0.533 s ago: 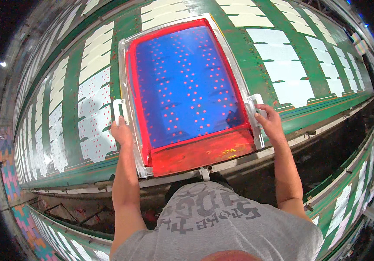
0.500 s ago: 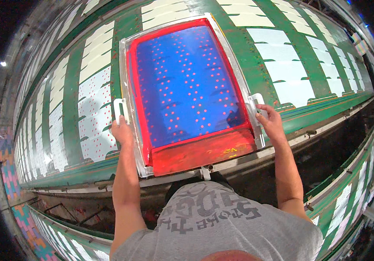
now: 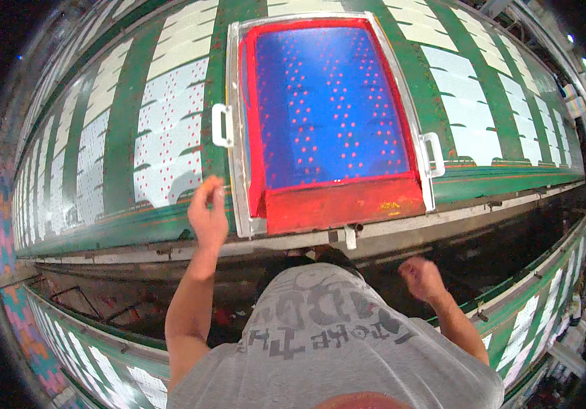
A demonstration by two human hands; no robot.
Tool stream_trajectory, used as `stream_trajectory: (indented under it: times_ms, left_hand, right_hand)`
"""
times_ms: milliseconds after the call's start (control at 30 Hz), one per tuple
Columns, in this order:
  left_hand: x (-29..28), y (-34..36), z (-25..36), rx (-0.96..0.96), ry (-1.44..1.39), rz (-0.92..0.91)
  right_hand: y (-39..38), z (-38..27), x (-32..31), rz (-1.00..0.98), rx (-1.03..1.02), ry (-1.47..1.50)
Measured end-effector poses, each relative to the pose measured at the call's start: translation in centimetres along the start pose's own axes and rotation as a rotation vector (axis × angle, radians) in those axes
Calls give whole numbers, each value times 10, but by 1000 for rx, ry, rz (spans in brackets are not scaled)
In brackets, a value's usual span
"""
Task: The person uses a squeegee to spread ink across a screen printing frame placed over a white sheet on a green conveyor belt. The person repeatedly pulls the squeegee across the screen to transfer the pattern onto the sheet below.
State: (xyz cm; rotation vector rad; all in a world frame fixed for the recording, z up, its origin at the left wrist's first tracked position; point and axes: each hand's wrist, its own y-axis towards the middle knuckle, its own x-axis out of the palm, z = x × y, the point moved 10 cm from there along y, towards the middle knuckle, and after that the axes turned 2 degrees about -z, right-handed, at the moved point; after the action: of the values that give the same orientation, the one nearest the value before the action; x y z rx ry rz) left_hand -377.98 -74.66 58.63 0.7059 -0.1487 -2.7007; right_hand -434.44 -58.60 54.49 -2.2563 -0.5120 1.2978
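Observation:
A screen printing frame (image 3: 236, 157) lies on the long green table, with a blue mesh (image 3: 320, 102) dotted in red and red ink along its borders. White handles stick out at its left side (image 3: 222, 125) and right side (image 3: 432, 155); neither is held. My left hand (image 3: 209, 215) hovers beside the frame's lower left corner, below the left handle, its fingers loosely apart with nothing in them. Lower down and away from the frame, my right hand (image 3: 424, 278) is over the dark aisle by the table edge. Motion smears its fingers, though no held thing shows.
White panels with red dots (image 3: 170, 129) lie left of the frame; plain white panels (image 3: 467, 109) lie to the right. A rail with a small metal bracket (image 3: 351, 236) runs along the table's near edge. Another green table (image 3: 511, 334) with white panels stands behind me.
Both hands have let go of the frame's handles and drawn back toward me, the right one farther. In the picture the frame and table sit higher and more to the right.

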Motion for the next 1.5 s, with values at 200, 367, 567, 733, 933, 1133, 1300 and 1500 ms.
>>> stream_trajectory:
  times_ms: [200,367,567,733,933,1133,1300,1500]
  left_hand:
    - [-15,-172,19,-15,-93,-658]
    - [-29,-220,-52,-256,81,-781]
    - [8,-228,-116,-661,10,-1118]
    - [39,-249,-169,-1017,-153,-1079]
    - [64,-253,-196,-953,-128,-1350]
    - [67,-252,-192,-1047,-156,-1271]
    - [75,-266,-222,-1067,-220,-1276]
    - [68,-284,-248,-1108,-314,-1241]
  right_hand:
    - [-96,-18,115,-620,-176,242]
    - [-115,-15,131,-500,-106,56]
    - [-116,-8,142,-351,2,-176]
    - [-120,-2,146,-280,70,-274]
    - [-121,2,152,-271,114,-330]
    - [-112,3,151,-251,128,-364]
    - [-104,1,149,-236,119,-384]
    - [-83,-15,142,-215,42,-409]
